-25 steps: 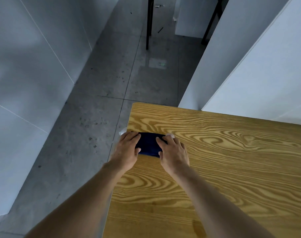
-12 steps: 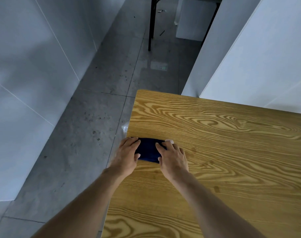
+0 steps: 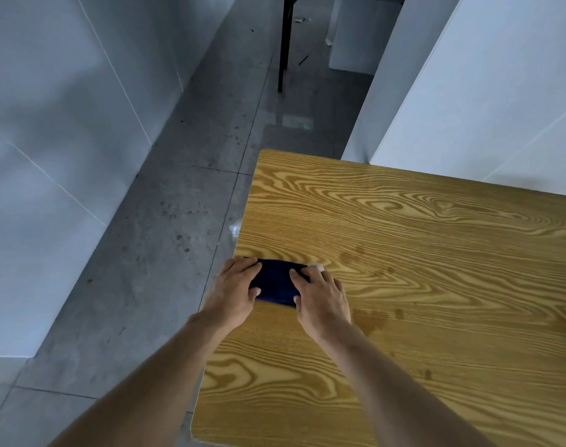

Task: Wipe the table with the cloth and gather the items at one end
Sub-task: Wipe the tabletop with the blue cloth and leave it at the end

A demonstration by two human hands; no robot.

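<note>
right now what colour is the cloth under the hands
Dark navy blue, plain with no pattern. The cloth shows best in the head view, the only one.

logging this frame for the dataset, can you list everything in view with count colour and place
table: 1, yellow-brown wood grain, fills the lower right
cloth: 1, dark blue, folded, on the table at its left edge
white scrap: 1, pale, just off the table's left edge, beyond the cloth; what it is cannot be told
damp patches: several, darker brown, on the table right of the cloth
floor: 1, grey tile, speckled, left of and beyond the table
black leg: 1, thin, standing on the floor at top centre
wall panels: pale grey-white, left side; more on the right
hands: 2, bare; left hand and right hand pressed on the cloth's two ends
</note>
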